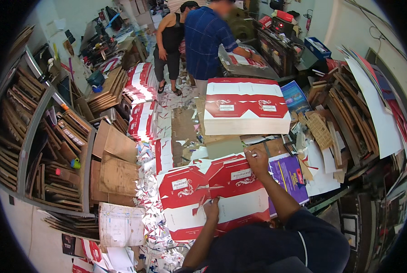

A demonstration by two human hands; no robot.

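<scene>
- Stripping waste from a die-cut red-and-white carton sheet [212, 195], which lies flat just in front of the person, on top of more printed sheets.
- Left hand [211, 209]: fingers drawn together on the sheet's middle, apparently pinching a thin strip of offcut; how firmly cannot be told.
- Right hand [256, 160]: fingers closed on the sheet's far edge, pinching a small white scrap there.
- Judged technique: the sheet should be held flat near the cut line with one hand while the other pulls each scrap along the perforation, so the printed panels do not tear.
- A purple printed sheet [289, 176] lies just right of the carton sheet, partly beneath it.
- Paper trimmings [145, 200] litter the floor to the left, near plywood die boards [117, 164] and a rack of boards [39, 150].
- Beyond the right hand, a squared stack of finished carton blanks [245, 109] stands apart.
- Farthest off, two people [194, 41] stand at a machine [276, 45].
</scene>
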